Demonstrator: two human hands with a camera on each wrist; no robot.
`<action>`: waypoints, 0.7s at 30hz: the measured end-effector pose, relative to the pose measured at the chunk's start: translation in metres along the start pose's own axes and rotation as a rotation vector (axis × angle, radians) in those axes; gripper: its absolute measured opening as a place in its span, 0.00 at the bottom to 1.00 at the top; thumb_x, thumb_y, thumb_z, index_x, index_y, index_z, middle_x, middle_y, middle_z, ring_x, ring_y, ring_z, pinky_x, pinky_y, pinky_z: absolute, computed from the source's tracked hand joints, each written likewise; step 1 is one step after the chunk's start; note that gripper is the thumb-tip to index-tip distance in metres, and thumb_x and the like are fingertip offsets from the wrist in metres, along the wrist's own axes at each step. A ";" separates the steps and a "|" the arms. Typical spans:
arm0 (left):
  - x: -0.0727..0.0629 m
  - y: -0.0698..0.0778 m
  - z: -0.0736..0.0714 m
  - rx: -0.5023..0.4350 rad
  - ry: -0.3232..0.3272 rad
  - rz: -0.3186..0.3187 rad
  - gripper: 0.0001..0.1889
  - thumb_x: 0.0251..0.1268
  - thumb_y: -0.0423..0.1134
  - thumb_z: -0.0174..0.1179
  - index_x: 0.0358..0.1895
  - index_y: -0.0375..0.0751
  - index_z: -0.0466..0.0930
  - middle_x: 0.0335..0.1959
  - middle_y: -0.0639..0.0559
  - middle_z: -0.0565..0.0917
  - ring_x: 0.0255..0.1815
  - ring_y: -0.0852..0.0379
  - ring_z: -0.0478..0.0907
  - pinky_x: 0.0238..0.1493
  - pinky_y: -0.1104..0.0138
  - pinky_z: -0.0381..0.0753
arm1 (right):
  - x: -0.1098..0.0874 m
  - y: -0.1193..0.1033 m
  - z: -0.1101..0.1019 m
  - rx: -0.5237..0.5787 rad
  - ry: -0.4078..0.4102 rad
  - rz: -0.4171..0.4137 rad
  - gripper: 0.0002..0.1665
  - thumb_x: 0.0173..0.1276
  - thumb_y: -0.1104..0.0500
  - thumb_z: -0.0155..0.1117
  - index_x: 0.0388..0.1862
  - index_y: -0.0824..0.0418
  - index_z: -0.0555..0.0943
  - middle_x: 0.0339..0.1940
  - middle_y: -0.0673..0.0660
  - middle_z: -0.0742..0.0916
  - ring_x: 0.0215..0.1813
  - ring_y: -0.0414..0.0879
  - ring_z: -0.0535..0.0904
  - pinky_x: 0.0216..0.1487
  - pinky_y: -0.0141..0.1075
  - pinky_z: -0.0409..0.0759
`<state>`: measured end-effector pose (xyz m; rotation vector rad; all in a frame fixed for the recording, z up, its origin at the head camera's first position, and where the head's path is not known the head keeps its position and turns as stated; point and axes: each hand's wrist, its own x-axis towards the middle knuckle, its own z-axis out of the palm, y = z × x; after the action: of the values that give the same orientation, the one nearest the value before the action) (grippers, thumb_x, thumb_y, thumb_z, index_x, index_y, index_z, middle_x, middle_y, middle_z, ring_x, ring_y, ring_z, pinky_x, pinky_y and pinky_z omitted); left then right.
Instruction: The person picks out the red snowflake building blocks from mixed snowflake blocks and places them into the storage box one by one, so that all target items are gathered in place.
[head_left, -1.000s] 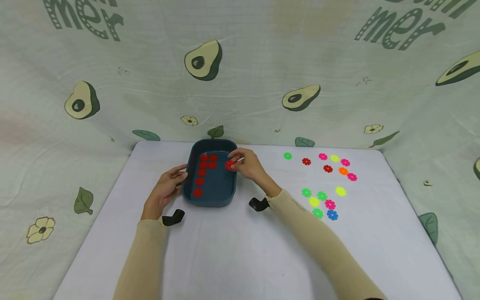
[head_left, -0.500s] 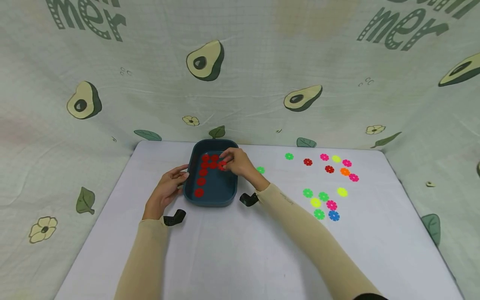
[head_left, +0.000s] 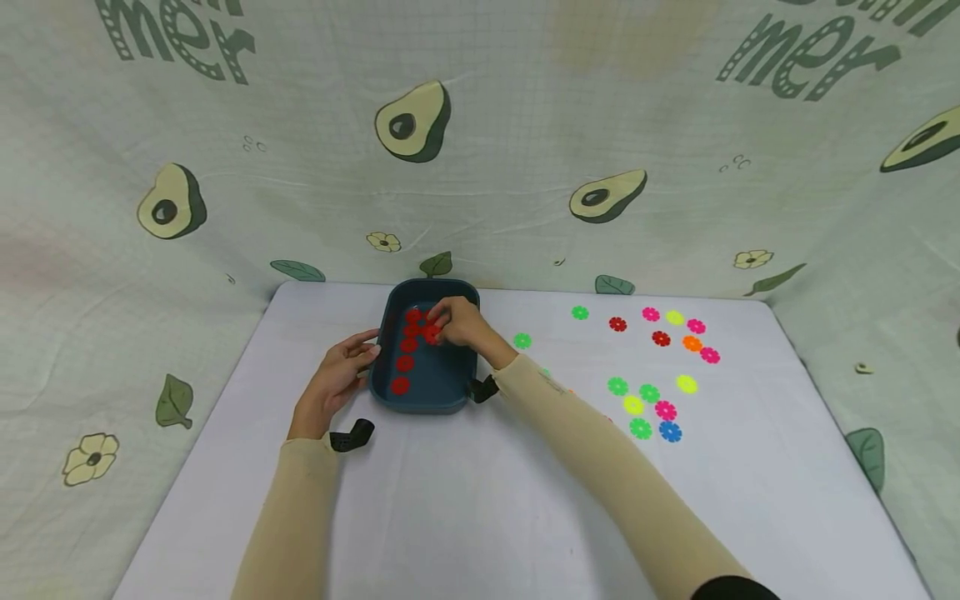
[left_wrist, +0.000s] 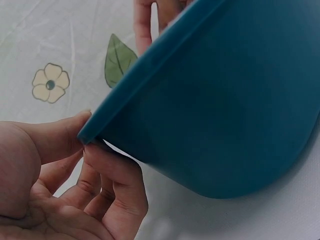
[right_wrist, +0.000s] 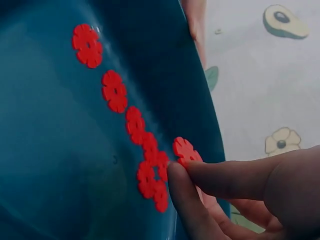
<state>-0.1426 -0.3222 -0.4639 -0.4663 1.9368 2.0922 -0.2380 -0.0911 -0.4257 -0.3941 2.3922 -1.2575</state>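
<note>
A dark blue tray (head_left: 442,392) stands on the white table, with several red flower-shaped discs (right_wrist: 114,91) lying along its left side and back. My left hand (head_left: 337,379) pinches the tray's left rim between thumb and fingers; the left wrist view shows the thumb on top of the rim (left_wrist: 92,127) and curled fingers below. Over the inside of the tray, my right hand (head_left: 459,323) pinches one red disc (right_wrist: 186,149) between thumb and index finger, above the lying discs. Part of that disc is hidden by the fingertips.
To the right lie loose flower discs: green (head_left: 522,340), dark red (head_left: 617,324), pink (head_left: 665,410), yellow (head_left: 686,383), orange (head_left: 692,343) and blue (head_left: 671,431). My right sleeve (head_left: 600,467) partly covers a few. A printed cloth (head_left: 510,242) rises behind the table.
My right hand, with the red disc, has moved left over the tray toward the lying discs. A green disc formerly behind the arm now shows. The left hand keeps its hold on the rim.
</note>
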 end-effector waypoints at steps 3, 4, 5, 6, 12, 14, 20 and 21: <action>0.000 0.000 0.000 0.008 0.002 0.003 0.29 0.85 0.35 0.55 0.83 0.41 0.61 0.48 0.58 0.77 0.45 0.64 0.77 0.43 0.71 0.80 | 0.005 -0.002 0.003 -0.033 0.005 0.021 0.24 0.58 0.80 0.73 0.53 0.66 0.87 0.35 0.58 0.87 0.35 0.50 0.86 0.35 0.32 0.79; 0.000 0.000 0.000 0.011 0.005 0.003 0.29 0.85 0.36 0.55 0.83 0.41 0.62 0.48 0.58 0.77 0.45 0.64 0.77 0.42 0.71 0.80 | 0.007 -0.003 0.004 -0.047 0.007 0.029 0.23 0.58 0.79 0.73 0.53 0.65 0.87 0.35 0.57 0.86 0.35 0.49 0.86 0.35 0.32 0.78; 0.000 0.000 0.000 0.011 0.005 0.002 0.29 0.84 0.36 0.55 0.83 0.41 0.62 0.48 0.58 0.77 0.45 0.64 0.77 0.43 0.71 0.80 | 0.008 -0.004 0.005 -0.053 0.010 0.039 0.23 0.58 0.79 0.73 0.52 0.65 0.87 0.35 0.57 0.86 0.34 0.49 0.86 0.35 0.32 0.80; 0.000 0.000 0.000 0.013 0.006 0.001 0.29 0.84 0.36 0.55 0.83 0.42 0.62 0.48 0.58 0.77 0.45 0.63 0.77 0.43 0.71 0.80 | 0.010 -0.005 0.006 -0.059 0.011 0.051 0.23 0.58 0.79 0.74 0.52 0.65 0.87 0.36 0.58 0.86 0.34 0.48 0.85 0.36 0.32 0.81; 0.000 0.001 0.000 0.015 0.011 -0.011 0.29 0.84 0.36 0.55 0.83 0.42 0.62 0.48 0.58 0.77 0.44 0.62 0.77 0.42 0.71 0.79 | 0.020 -0.006 0.016 -0.045 -0.007 0.136 0.21 0.62 0.80 0.69 0.52 0.66 0.87 0.50 0.67 0.87 0.31 0.48 0.87 0.42 0.38 0.89; 0.000 0.001 0.000 0.020 0.014 -0.014 0.29 0.84 0.36 0.55 0.83 0.42 0.63 0.49 0.58 0.77 0.44 0.62 0.77 0.42 0.71 0.78 | 0.022 -0.006 0.018 -0.079 -0.005 0.148 0.20 0.62 0.79 0.70 0.51 0.65 0.87 0.54 0.67 0.87 0.31 0.47 0.85 0.42 0.37 0.88; 0.001 0.000 0.001 0.025 0.021 -0.016 0.28 0.84 0.35 0.55 0.82 0.42 0.63 0.50 0.57 0.77 0.45 0.62 0.78 0.42 0.71 0.78 | 0.027 -0.004 0.021 -0.194 0.004 0.148 0.23 0.57 0.76 0.78 0.51 0.63 0.88 0.55 0.64 0.87 0.38 0.48 0.78 0.38 0.34 0.80; 0.001 0.000 0.001 0.024 0.021 -0.016 0.28 0.84 0.35 0.55 0.82 0.42 0.64 0.50 0.57 0.77 0.45 0.62 0.78 0.42 0.71 0.78 | 0.028 -0.004 0.022 -0.201 0.002 0.151 0.23 0.57 0.76 0.78 0.51 0.63 0.88 0.55 0.64 0.87 0.38 0.48 0.77 0.38 0.34 0.80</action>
<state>-0.1439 -0.3216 -0.4639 -0.4991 1.9616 2.0595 -0.2516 -0.1203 -0.4398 -0.2644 2.5066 -0.9570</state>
